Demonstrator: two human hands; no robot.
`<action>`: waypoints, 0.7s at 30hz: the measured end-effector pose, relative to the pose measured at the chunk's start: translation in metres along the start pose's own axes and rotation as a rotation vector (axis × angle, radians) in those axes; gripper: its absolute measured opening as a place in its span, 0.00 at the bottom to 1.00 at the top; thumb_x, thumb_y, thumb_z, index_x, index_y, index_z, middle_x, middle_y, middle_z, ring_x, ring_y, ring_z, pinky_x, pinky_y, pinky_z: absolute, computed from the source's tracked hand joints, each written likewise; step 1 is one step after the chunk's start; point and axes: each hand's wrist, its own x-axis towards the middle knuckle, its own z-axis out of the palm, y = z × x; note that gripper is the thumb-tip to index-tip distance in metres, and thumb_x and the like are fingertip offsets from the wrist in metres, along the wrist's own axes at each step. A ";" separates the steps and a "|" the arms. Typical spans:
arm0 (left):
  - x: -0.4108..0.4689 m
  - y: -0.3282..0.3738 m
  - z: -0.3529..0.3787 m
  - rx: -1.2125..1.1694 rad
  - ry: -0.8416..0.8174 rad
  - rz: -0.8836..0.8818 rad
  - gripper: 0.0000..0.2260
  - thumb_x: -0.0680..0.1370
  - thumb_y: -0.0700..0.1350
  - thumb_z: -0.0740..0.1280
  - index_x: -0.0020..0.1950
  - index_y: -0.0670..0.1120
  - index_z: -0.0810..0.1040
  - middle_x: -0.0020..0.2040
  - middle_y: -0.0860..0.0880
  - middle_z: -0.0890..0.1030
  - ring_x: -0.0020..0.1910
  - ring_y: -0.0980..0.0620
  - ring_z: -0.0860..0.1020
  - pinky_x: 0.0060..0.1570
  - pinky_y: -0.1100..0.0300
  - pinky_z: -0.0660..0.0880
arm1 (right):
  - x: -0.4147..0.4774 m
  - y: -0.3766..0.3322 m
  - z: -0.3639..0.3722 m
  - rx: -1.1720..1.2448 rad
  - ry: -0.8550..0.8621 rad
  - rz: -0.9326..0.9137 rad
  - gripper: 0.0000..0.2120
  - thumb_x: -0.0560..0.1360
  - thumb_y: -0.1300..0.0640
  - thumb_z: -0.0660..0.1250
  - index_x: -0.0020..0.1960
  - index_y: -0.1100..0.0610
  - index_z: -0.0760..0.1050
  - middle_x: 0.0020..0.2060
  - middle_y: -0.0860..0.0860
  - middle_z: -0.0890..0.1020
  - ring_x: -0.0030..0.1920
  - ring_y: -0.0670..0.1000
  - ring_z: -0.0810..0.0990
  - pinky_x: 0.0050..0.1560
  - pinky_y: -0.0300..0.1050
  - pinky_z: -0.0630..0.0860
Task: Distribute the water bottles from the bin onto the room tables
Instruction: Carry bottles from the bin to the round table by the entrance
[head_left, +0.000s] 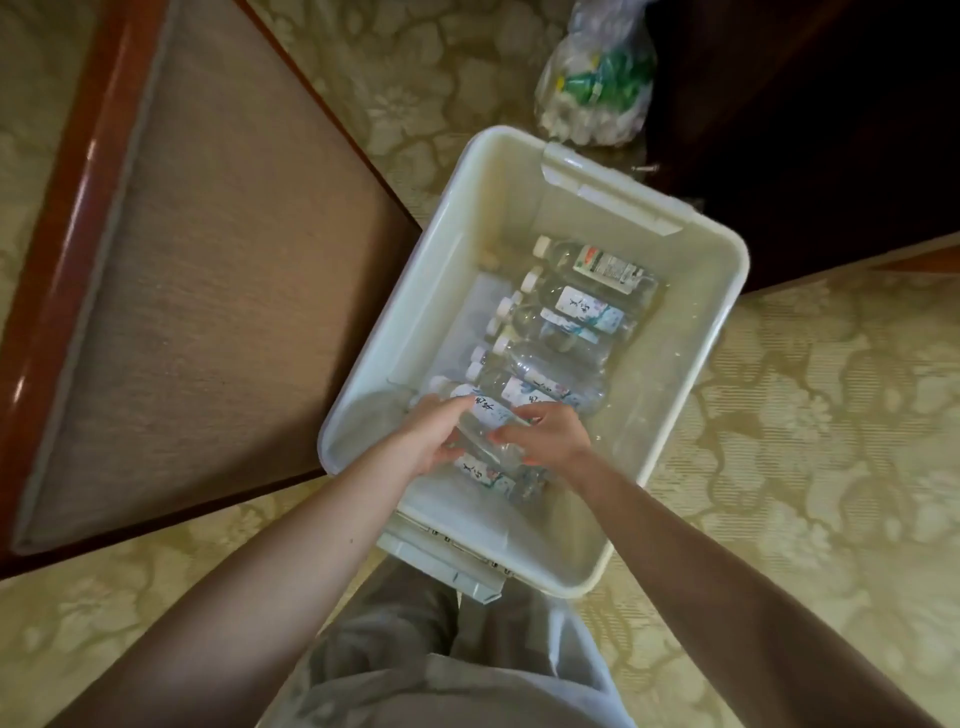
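1. The white plastic bin (691, 332) is sitting open on the patterned carpet (831, 441), its near end touching the person's trousers (415, 649) and its latch handles showing at both short ends.
2. The bin's left rim is lying just beside the corner of an upholstered seat with a wooden frame (223, 291). Its far corner is sitting near a dark cabinet (805, 130) and a clear plastic bag (597, 88) of pale and green items.
3. Open carpet is showing to the bin's right and near left, giving the arms room on those sides.
4. The water bottles (566, 322) are lying on their sides in a row along the bin floor, caps pointing left. Bare floor is showing along the left wall and at the near end.
5. The left hand (434, 434) is reaching into the bin's near end, fingers curling round the near water bottle (488, 415).
6. The right hand (548, 434) is reaching in just beside it, thumb and fingers curling onto clear bottle plastic. Whether it is gripping that same bottle or a neighbour cannot be told.
7. Most labels are showing dark brush-style characters on white with a bluish pattern. The farthest bottle is wearing a different label with a red mark and fine print, too small to read.
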 end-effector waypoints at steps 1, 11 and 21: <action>-0.003 0.005 0.002 -0.031 -0.022 0.005 0.12 0.78 0.50 0.67 0.57 0.45 0.76 0.50 0.43 0.80 0.47 0.45 0.79 0.42 0.51 0.81 | -0.005 -0.002 -0.006 0.047 -0.006 -0.002 0.30 0.65 0.51 0.81 0.65 0.57 0.78 0.45 0.47 0.80 0.40 0.47 0.82 0.49 0.48 0.84; -0.024 0.052 0.024 -0.151 -0.114 0.163 0.21 0.76 0.51 0.73 0.64 0.43 0.74 0.50 0.40 0.83 0.40 0.45 0.82 0.31 0.56 0.79 | -0.033 -0.015 -0.044 0.131 -0.059 -0.136 0.27 0.67 0.57 0.81 0.60 0.52 0.71 0.55 0.56 0.79 0.50 0.54 0.82 0.51 0.53 0.82; 0.010 0.062 0.038 -0.041 -0.044 0.393 0.38 0.65 0.57 0.78 0.70 0.49 0.65 0.64 0.47 0.77 0.58 0.45 0.80 0.58 0.41 0.77 | 0.040 -0.043 -0.101 -0.390 0.250 -0.301 0.28 0.79 0.52 0.64 0.77 0.52 0.63 0.74 0.52 0.69 0.70 0.56 0.71 0.67 0.53 0.72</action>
